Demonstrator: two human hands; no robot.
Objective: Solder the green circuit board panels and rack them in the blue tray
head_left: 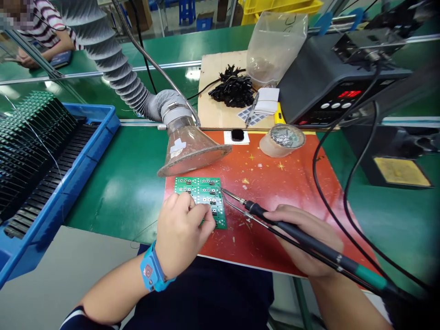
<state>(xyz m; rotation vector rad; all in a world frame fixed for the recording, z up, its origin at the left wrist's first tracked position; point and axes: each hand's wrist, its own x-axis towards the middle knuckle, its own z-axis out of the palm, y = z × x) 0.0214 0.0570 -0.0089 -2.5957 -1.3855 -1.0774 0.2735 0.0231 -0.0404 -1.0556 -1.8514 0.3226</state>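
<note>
A green circuit board panel (209, 189) with small components lies on the red mat, under the front of the fume hood. My left hand (184, 220) is over its lower left part, thumb and fingers pinched together; whatever they may hold is hidden. Around my left wrist is a blue strap (153, 268). My right hand (305, 229) is wrapped round a soldering iron (292, 229) with a thin metal tube fixed along it. The iron's tip is at the right edge of the panel; whether it touches cannot be made out.
A fume hood (192, 151) hangs on a grey hose. At left, a blue tray (99, 133) holds upright boards. The soldering station (330, 91) stands behind, with cables looping down at right. A solder spool (282, 140) and black parts (231, 87) are nearby. Another person sits at far left.
</note>
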